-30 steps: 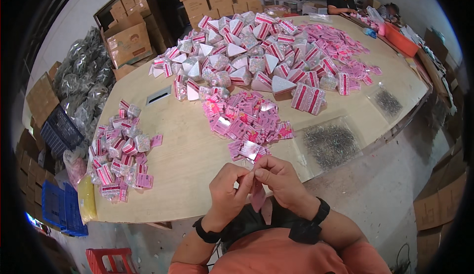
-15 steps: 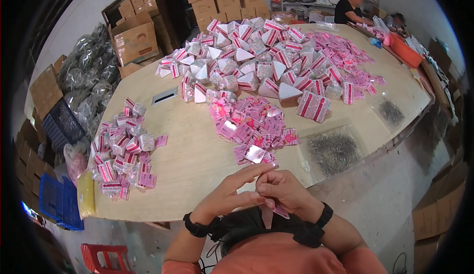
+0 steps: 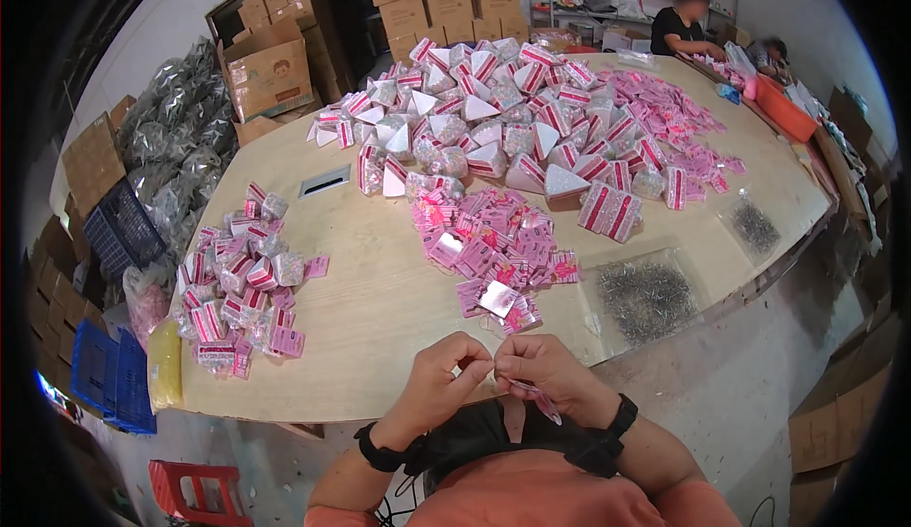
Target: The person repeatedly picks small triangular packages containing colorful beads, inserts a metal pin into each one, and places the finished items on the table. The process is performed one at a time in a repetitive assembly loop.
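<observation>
At the near table edge my right hand (image 3: 555, 375) is closed on a pink card (image 3: 545, 404), which hangs below its fingers. My left hand (image 3: 446, 375) is in a pinch, its fingertips close against the right hand's; whatever lies between them is too small to make out. Just beyond both hands lies a loose heap of pink printed cards (image 3: 533, 259), a few turned to a shiny pale side. To its right, a clear bag (image 3: 645, 295) spreads out, full of small thin dark metal pieces. A smaller bag (image 3: 755, 227) of similar pieces is farther right.
Wedge-shaped glittery packages with pink bands (image 3: 484, 138) heap across the far table. A smaller pile with cards (image 3: 237, 290) sits left, by a yellow bag (image 3: 165, 366). More pink cards (image 3: 655, 105) lie far right. A red stool (image 3: 197, 491) stands lower left; another person (image 3: 683, 29) sits far right.
My left hand has drawn back from over the right one, its extended fingers now curled into a pinch. The right hand still holds the card. The view has shifted slightly.
</observation>
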Available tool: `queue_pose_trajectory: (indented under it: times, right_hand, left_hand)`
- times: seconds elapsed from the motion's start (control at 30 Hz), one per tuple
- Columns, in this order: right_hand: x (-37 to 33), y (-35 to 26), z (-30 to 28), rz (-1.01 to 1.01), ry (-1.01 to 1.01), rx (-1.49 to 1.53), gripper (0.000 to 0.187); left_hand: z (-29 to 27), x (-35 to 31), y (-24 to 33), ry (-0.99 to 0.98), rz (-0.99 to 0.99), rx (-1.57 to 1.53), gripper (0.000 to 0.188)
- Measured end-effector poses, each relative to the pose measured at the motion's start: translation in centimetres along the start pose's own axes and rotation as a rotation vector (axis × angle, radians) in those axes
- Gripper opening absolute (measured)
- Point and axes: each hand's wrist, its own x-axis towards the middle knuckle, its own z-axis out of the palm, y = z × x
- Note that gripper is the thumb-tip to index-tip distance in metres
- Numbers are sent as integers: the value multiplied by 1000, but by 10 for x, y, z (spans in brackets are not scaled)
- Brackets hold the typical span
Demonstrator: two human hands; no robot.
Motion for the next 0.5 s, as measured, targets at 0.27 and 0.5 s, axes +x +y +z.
queue_pose_trajectory:
  times: [0.27, 0.5]
  right_hand:
    - [-7, -17, 29, -124, 135, -398, 21]
    - [-7, -4, 25, -615, 215, -982, 19]
  left_hand:
    - [8, 2, -1, 77, -65, 15, 6]
    - [4, 1, -5, -16, -387, -534, 14]
